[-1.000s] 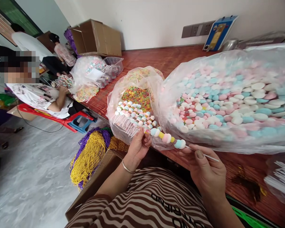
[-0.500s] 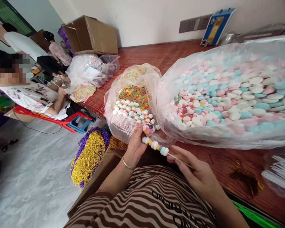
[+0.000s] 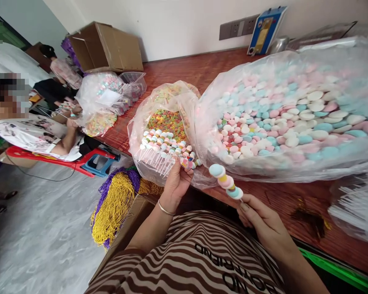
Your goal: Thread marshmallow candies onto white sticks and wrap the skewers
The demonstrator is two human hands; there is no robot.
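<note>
Plastic, clear and crinkled, forms the big bag (image 3: 294, 174), full of smooth oval discs (image 3: 291, 119), and the small bag (image 3: 134, 132), where tiny rings (image 3: 165, 121) and a row of skewers (image 3: 167, 143) lie. The left hand (image 3: 177, 181) is closed on a patterned piece (image 3: 189, 163), too small to make out. The right hand (image 3: 262, 216) pinches the held skewer (image 3: 226, 182), hiding its lower end. Tilted above the table's (image 3: 178, 70) edge, it stacks blue, white and pink puffs with yellow between.
</note>
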